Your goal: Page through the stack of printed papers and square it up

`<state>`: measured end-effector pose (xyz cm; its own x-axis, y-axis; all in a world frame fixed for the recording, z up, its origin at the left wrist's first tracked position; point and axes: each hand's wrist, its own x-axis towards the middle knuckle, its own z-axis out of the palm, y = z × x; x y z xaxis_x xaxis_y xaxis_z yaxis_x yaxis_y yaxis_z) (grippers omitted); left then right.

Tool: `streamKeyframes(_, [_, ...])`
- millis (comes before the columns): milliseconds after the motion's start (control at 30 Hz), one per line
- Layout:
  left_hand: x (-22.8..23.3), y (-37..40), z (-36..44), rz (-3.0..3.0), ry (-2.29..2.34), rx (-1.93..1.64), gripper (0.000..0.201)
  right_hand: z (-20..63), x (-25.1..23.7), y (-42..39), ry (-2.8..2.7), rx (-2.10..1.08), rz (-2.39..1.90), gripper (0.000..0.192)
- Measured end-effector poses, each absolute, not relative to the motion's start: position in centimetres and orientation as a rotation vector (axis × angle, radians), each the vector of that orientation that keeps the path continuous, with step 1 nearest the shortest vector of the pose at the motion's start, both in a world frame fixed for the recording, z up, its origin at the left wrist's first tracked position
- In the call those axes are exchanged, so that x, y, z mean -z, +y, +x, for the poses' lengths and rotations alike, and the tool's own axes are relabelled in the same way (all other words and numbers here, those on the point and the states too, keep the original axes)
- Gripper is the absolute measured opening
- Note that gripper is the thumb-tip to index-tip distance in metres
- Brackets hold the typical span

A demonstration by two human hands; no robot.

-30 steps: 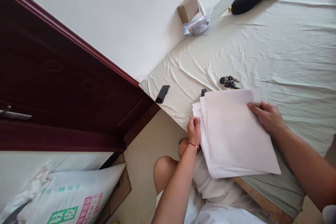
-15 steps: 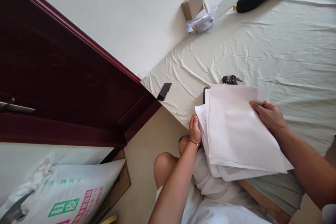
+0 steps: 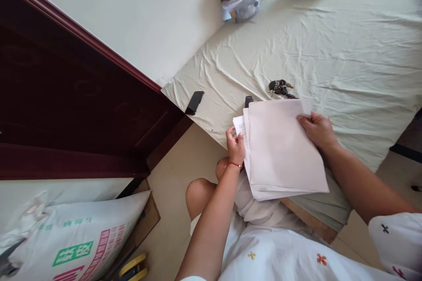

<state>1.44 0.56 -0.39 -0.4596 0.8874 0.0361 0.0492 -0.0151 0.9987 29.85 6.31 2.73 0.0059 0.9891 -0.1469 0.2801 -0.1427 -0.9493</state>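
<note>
I see the stack of papers (image 3: 280, 149) at centre frame, overhanging the bed's (image 3: 346, 44) near edge. My left hand (image 3: 235, 145) pinches its left edge shut; my right hand (image 3: 317, 130) grips the upper right corner. Just above lie keys (image 3: 279, 88); a black case (image 3: 194, 102) sits further left.

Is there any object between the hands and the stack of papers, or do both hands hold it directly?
Nothing visible stands between. The left hand grips the paper stack at its left edge, and the right hand holds its top right corner directly.
</note>
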Motion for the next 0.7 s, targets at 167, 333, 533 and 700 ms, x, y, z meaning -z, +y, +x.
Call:
streamKeyframes(167, [0.6,0.5,1.4,1.040,1.555,-1.578,0.050,30.0,-3.9,6.3,-1.507,-1.064,-1.601,0.017])
streamKeyframes(333, [0.4,0.5,1.1,1.165,1.589,-1.530,0.026,29.9,-4.4,6.3,-1.567,-0.959,-1.669,0.014])
streamKeyframes(533, [0.5,0.3,1.1,1.037,1.481,-1.540,0.027,29.9,-4.3,5.9,-1.043,-1.306,-1.484,0.010])
streamKeyframes(700, [0.4,0.0,0.9,0.909,1.381,-1.450,0.032,30.8,-5.1,6.6,-0.686,-1.361,-1.313,0.013])
